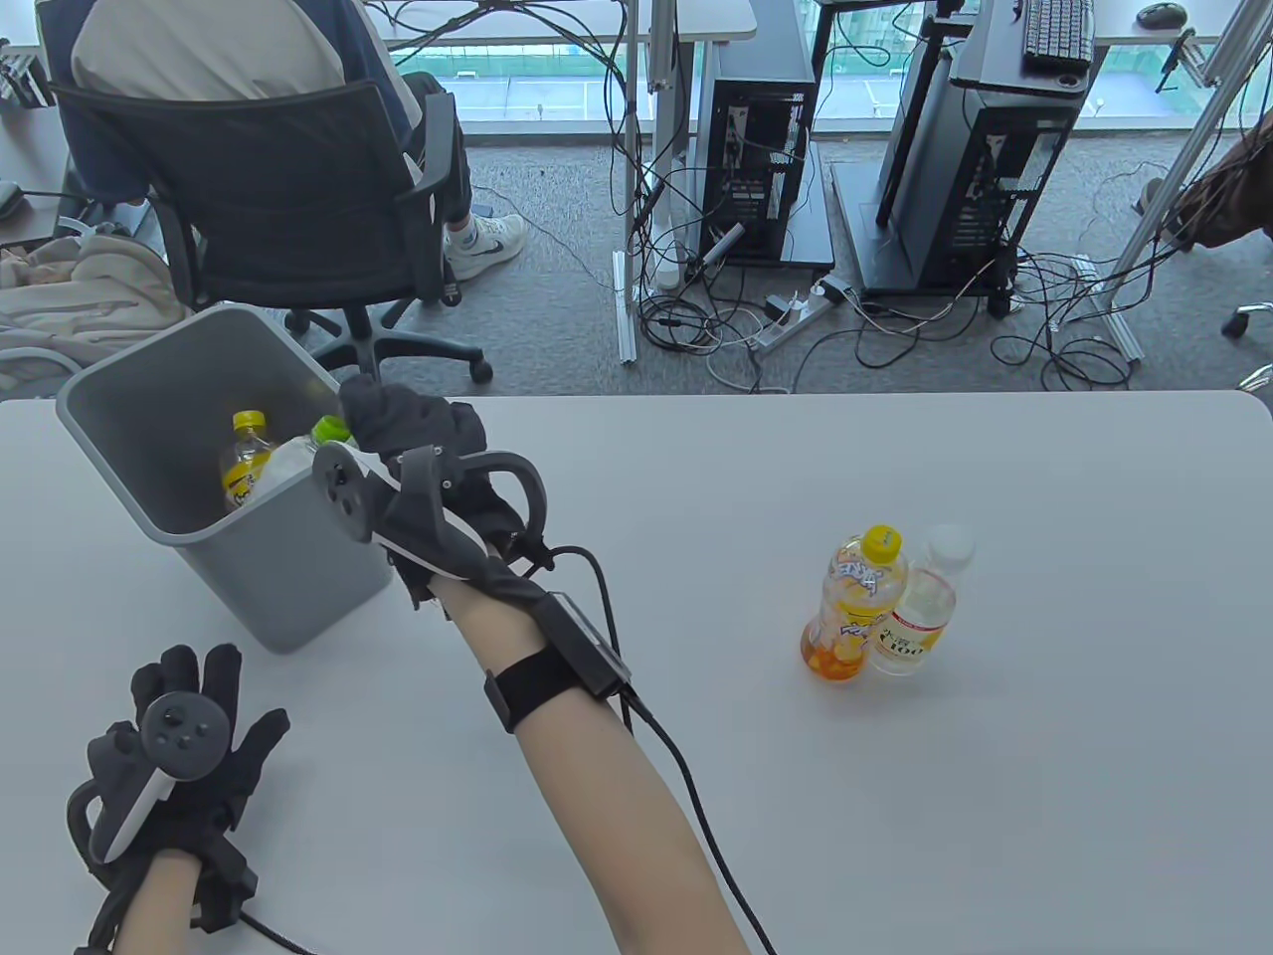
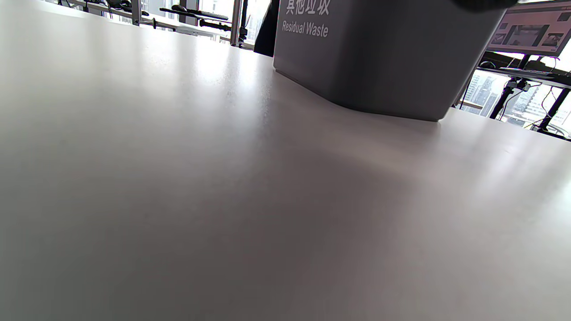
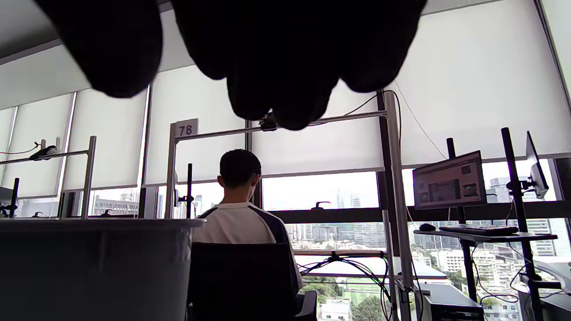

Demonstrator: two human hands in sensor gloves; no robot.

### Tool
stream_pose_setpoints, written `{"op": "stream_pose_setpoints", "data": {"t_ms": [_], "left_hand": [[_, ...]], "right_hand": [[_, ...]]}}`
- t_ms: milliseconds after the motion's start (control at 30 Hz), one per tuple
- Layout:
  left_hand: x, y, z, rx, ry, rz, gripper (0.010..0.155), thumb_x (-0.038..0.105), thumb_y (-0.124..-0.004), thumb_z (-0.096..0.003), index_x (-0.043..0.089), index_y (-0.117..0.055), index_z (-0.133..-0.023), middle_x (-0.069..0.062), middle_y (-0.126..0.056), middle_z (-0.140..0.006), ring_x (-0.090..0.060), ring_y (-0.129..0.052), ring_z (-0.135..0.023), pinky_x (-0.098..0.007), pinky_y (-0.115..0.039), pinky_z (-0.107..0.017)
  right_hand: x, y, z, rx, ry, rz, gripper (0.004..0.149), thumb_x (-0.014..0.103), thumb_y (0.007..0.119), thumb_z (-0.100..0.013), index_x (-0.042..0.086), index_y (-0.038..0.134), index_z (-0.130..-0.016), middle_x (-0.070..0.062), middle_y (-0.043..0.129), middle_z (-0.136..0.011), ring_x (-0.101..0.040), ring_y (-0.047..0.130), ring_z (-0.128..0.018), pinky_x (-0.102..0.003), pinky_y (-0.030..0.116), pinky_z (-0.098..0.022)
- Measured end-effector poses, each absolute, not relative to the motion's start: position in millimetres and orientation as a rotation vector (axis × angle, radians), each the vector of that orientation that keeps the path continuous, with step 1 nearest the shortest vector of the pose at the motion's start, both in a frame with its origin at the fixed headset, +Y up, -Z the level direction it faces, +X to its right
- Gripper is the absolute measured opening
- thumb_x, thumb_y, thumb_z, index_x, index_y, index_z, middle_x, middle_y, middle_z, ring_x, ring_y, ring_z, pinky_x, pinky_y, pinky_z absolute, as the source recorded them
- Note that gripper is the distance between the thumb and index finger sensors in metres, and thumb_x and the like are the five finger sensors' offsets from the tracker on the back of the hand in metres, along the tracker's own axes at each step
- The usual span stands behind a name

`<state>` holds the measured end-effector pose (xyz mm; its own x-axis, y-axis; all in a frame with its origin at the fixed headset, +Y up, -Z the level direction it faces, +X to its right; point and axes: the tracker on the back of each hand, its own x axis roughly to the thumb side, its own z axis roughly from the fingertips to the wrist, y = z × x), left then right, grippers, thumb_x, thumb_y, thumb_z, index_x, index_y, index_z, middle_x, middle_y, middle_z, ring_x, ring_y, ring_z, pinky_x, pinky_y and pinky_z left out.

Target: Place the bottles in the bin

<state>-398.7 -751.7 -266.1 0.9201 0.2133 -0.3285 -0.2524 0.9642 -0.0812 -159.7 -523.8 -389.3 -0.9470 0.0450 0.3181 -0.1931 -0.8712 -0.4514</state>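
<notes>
A grey bin (image 1: 288,582) stands at the table's left; it also shows in the left wrist view (image 2: 383,58) and the right wrist view (image 3: 89,267). Inside it lie a yellow-capped bottle (image 1: 246,463) and a clear green-capped bottle (image 1: 326,431). My right hand (image 1: 383,408) hovers over the bin's right rim, its fingers (image 3: 276,53) hanging loose and holding nothing. My left hand (image 1: 214,696) rests flat on the table in front of the bin, fingers spread and empty. An orange drink bottle (image 1: 857,607) and a clear bottle (image 1: 920,607) stand together on the table's right.
The white table (image 1: 995,796) ends at its far edge behind the bin. Beyond it sit a person on an office chair (image 1: 278,209), computer towers (image 1: 761,139) and floor cables.
</notes>
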Motion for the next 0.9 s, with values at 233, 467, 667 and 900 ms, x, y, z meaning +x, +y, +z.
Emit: {"op": "stream_pose_setpoints", "data": {"t_ms": [233,467,667,900], "left_hand": [[-401,-752,-267,-0.122,0.330,0.256,0.085,0.073,-0.055,-0.0472,0.041,-0.017,-0.116,0.002,-0.006,-0.128,-0.031,-0.007,-0.122,-0.067,-0.023,-0.085],[-403,-755,-272,-0.168,0.326,0.264,0.085,0.073,-0.054,-0.0477,0.041,-0.015,-0.116,0.003,-0.003,-0.128,-0.030,-0.004,-0.122,-0.067,-0.021,-0.085],[-400,-757,-275,-0.192,0.312,0.249,0.085,0.074,-0.053,-0.0479,0.042,-0.014,-0.116,0.003,-0.002,-0.127,-0.030,-0.004,-0.122,-0.067,-0.021,-0.085],[-398,-759,-278,-0.225,0.307,0.237,0.085,0.074,-0.052,-0.0483,0.042,-0.012,-0.115,0.003,0.002,-0.127,-0.030,0.000,-0.122,-0.067,-0.020,-0.085]], "right_hand": [[-77,-517,-394,0.339,-0.852,3.106,0.064,0.055,0.076,-0.046,0.033,0.059,-0.103,0.002,0.077,-0.102,-0.025,0.083,-0.087,-0.048,0.069,-0.072],[36,-519,-393,0.037,-0.738,3.188,0.062,0.056,0.075,-0.046,0.032,0.062,-0.102,0.001,0.077,-0.102,-0.027,0.083,-0.087,-0.049,0.069,-0.071],[121,-531,-383,-0.269,-0.615,3.286,0.058,0.056,0.075,-0.046,0.033,0.068,-0.099,0.000,0.081,-0.098,-0.027,0.086,-0.082,-0.048,0.072,-0.068],[175,-548,-371,-0.341,-0.317,3.323,0.060,0.059,0.073,-0.044,0.033,0.070,-0.099,0.001,0.082,-0.097,-0.027,0.086,-0.080,-0.047,0.072,-0.067]]}}
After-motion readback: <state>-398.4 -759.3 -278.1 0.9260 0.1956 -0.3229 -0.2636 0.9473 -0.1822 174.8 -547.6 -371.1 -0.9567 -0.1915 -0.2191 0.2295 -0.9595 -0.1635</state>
